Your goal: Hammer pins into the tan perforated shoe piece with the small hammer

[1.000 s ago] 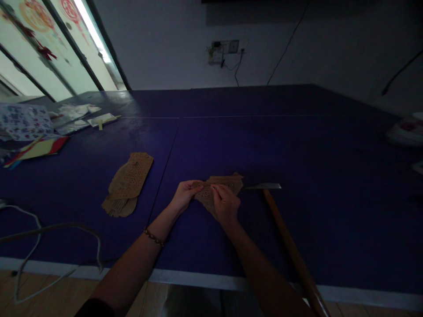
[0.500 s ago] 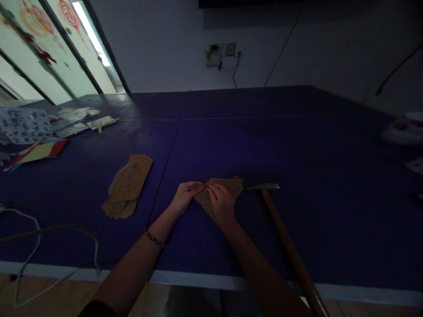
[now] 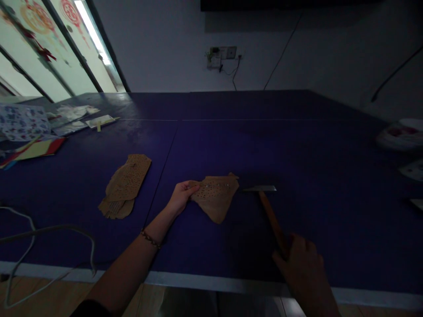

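My left hand [image 3: 181, 193] pinches the left end of a thin brown piece full of small holes [image 3: 216, 198], cardboard or leather by its look. Several tiny shiny bits show along its upper part. Over at the right, my right hand [image 3: 302, 262] is closed around the wooden handle of a hammer [image 3: 271, 215]. The hammer's narrow metal head lies just right of the brown piece, apart from it. Further left, more brown pieces with holes [image 3: 127, 185] lie overlapping on the dark blue table [image 3: 257, 145].
White and grey cables [image 3: 89, 240] loop over the table's left front edge. Papers and a patterned bag [image 3: 24, 123] lie at the far left. A pale bowl-like thing [image 3: 401, 134] stands at the right. Wall sockets [image 3: 228, 53] are behind the table.
My right hand has let go of the brown piece and moved right and toward me, onto the hammer's handle. My left hand still holds the piece.
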Demonstrator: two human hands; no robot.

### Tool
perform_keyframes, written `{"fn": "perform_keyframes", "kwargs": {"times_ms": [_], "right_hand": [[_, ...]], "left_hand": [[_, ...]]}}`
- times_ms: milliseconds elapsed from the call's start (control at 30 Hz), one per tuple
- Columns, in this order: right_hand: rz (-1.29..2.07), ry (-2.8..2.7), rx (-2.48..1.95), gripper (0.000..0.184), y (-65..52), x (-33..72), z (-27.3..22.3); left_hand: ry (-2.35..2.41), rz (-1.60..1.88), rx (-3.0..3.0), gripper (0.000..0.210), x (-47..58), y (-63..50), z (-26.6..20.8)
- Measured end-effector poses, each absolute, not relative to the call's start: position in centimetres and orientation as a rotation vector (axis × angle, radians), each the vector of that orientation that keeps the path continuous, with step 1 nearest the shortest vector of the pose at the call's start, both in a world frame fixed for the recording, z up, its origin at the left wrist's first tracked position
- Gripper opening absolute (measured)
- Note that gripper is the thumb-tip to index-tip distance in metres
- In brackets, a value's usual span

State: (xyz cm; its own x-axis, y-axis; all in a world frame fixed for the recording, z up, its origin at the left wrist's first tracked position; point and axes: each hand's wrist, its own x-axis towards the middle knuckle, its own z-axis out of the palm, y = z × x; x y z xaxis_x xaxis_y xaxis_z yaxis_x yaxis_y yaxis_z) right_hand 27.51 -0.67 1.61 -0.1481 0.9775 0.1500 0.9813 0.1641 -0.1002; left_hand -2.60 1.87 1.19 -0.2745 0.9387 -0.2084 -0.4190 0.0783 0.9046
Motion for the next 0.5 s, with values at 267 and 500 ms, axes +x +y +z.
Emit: {"fn": "perform_keyframes", "kwargs": {"times_ms": [267, 500], "right_hand": [[0.274, -2.251, -2.152, 0.01, 0.0, 27.2, 2.3], [0.741, -1.834, -1.963, 0.011, 1.6, 28.8, 3.6]], "left_hand": [[1.146, 1.528, 0.597, 0.021, -2.7, 1.7, 1.6], [1.126, 1.523, 0.604, 0.02, -2.3, 1.6, 1.9]]}}
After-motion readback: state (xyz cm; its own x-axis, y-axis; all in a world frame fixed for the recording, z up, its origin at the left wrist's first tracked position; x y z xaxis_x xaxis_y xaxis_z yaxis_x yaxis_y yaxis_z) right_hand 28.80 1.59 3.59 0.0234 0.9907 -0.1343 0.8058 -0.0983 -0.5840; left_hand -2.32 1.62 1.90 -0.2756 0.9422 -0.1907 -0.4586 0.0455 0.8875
